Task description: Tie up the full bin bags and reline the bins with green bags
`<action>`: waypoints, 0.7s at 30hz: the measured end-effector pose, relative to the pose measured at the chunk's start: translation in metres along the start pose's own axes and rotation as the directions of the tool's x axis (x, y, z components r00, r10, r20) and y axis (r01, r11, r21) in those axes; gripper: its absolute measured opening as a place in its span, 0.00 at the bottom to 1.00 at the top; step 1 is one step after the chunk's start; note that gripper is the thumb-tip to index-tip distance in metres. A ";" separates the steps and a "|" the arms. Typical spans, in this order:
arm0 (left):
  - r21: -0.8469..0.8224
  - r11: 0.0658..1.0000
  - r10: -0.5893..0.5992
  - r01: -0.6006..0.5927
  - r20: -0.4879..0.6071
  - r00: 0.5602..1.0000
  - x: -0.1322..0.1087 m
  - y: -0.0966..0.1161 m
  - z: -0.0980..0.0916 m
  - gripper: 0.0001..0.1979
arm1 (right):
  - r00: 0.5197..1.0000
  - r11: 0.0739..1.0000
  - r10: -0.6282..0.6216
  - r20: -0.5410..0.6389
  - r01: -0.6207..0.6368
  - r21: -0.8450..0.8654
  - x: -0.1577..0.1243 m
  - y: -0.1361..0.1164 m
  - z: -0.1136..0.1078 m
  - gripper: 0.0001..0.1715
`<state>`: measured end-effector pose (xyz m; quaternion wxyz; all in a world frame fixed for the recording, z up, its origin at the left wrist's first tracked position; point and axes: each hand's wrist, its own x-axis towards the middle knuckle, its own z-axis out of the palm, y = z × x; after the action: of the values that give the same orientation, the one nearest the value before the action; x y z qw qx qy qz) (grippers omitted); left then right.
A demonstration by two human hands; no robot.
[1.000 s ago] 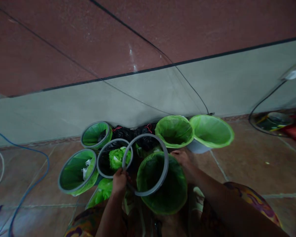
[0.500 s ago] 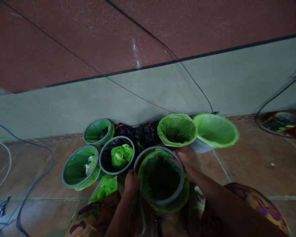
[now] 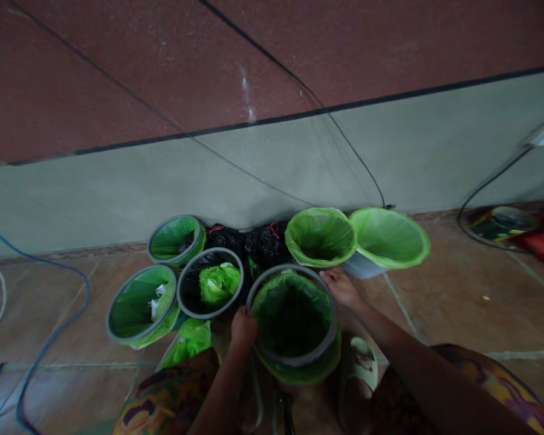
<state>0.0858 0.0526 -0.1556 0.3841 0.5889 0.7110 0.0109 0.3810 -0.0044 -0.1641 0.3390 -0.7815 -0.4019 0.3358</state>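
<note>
Between my knees stands a round trash bin [image 3: 294, 360] with a grey rim and a green bag inside; its bottom is dark. My left hand [image 3: 243, 329] is closed on the left side of the rim. At the upper right of the same rim, my right hand [image 3: 341, 288] is closed, its fingertips at the edge. To the left is a black-lined bin [image 3: 191, 289] with a crumpled green bag [image 3: 219, 283] in it. Two bins with green bags folded over their rims, a nearer one [image 3: 321, 238] and a farther one [image 3: 390, 238], stand beyond my right hand.
Two green-lined bins [image 3: 138, 323] [image 3: 178, 238] stand further left. Tied black bags [image 3: 267, 244] lie against the wall [image 3: 118, 193]. A blue cable [image 3: 87, 290] crosses the tiled floor at left; a red item [image 3: 541, 238] lies at right.
My right hand's fingers have drawn back from inside the bin to its rim. My left hand keeps its place on the rim. The whole view has shifted slightly.
</note>
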 end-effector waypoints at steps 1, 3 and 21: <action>-0.008 1.000 -0.009 0.009 0.007 1.000 0.000 0.001 0.000 0.14 | 1.000 1.000 -0.025 0.011 0.025 -0.002 0.001 0.000 0.000 0.22; 0.020 1.000 -0.012 0.012 0.012 1.000 -0.001 0.003 0.000 0.13 | 0.998 0.998 -0.067 0.019 0.067 -0.016 0.003 0.004 0.002 0.23; 0.273 0.962 0.008 -0.018 0.038 0.999 -0.021 0.006 -0.002 0.15 | 0.990 0.939 -0.085 0.109 0.116 -0.324 -0.011 0.025 0.015 0.18</action>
<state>0.0904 0.0375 -0.1400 0.3118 0.6409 0.6949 -0.0956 0.3745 -0.0210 -0.1899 0.2013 -0.7891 -0.5070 0.2822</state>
